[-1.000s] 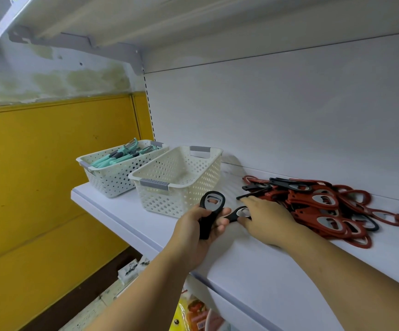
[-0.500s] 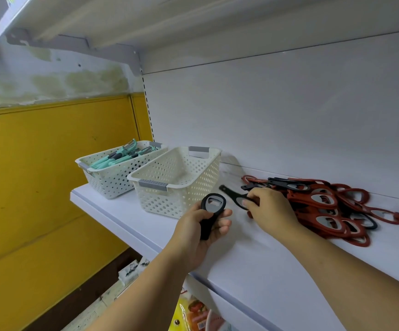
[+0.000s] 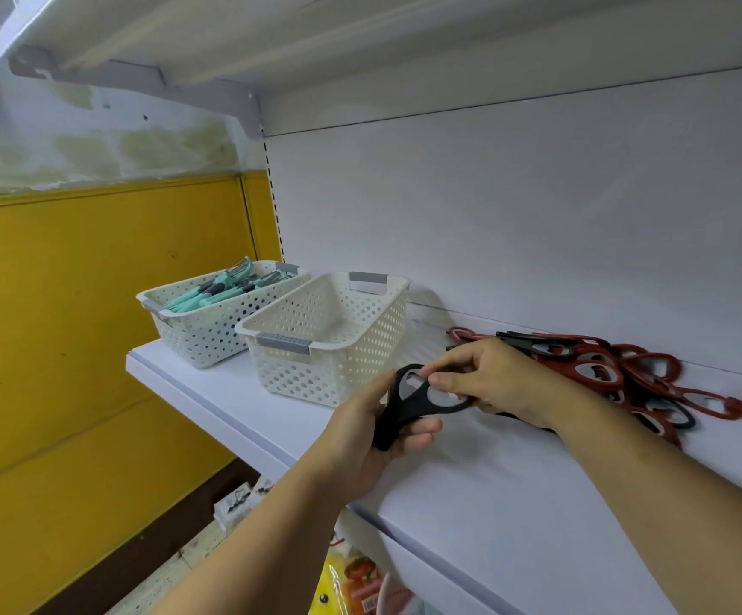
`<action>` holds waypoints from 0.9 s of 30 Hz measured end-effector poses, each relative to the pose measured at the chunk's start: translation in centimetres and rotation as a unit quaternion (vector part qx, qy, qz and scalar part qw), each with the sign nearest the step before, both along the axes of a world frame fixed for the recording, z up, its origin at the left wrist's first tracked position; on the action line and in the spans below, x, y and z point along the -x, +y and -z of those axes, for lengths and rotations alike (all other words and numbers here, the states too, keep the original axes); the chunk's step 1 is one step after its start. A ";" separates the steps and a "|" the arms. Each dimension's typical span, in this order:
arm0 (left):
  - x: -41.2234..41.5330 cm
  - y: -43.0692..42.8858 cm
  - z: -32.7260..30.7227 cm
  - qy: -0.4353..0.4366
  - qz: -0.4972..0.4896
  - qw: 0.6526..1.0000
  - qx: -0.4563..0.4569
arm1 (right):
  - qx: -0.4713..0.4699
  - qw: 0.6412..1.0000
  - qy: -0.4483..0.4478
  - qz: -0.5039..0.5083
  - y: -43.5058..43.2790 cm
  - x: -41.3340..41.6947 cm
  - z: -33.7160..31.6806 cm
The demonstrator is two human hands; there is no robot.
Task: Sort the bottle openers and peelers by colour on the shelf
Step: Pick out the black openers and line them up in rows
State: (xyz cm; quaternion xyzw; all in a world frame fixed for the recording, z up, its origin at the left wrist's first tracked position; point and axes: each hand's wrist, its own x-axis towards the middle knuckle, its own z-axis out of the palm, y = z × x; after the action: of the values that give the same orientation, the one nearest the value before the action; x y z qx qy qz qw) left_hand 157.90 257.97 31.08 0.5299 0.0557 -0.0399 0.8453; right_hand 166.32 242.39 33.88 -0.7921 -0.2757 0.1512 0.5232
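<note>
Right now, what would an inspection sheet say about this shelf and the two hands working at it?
Surface: white shelf.
Job's things: pile of red and black bottle openers at right; teal peelers in far basket; near basket shows nothing inside.
Clutter: nothing seen.
Hands: left hand grips a black bottle opener; right hand pinches a second black bottle opener across it.
Cables: nothing seen.
Surroundings: yellow wall panel left, upper shelf overhead, packaged goods below.
</note>
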 end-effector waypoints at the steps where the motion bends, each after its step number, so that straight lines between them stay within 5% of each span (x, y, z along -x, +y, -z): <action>1: 0.0 0.0 0.0 -0.008 0.008 1.000 -0.017 | -0.010 1.000 -0.005 0.015 0.1 0.1 0.0; 12: 0.1 0.3 0.4 -0.035 0.019 0.998 -0.040 | -0.033 0.997 0.053 0.039 -1.6 -0.5 -1.3; 16: -0.1 0.4 0.6 -0.039 0.022 0.998 -0.033 | 0.010 0.964 -0.098 0.248 -6.0 -2.9 -3.1; 19: -0.4 0.4 1.1 -0.044 0.025 0.998 -0.049 | 0.068 0.919 -0.129 0.365 -10.1 -4.7 -3.2; 27: -1.7 -2.0 0.2 0.014 0.036 0.999 -0.011 | 0.211 0.929 -0.149 0.265 -11.5 -5.2 -1.6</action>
State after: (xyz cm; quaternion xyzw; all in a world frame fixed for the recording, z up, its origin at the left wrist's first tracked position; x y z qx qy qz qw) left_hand 159.59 256.00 30.89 0.5404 0.0484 -0.0772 0.8365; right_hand 171.52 230.86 35.48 -0.9418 -0.0917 -0.0580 0.3182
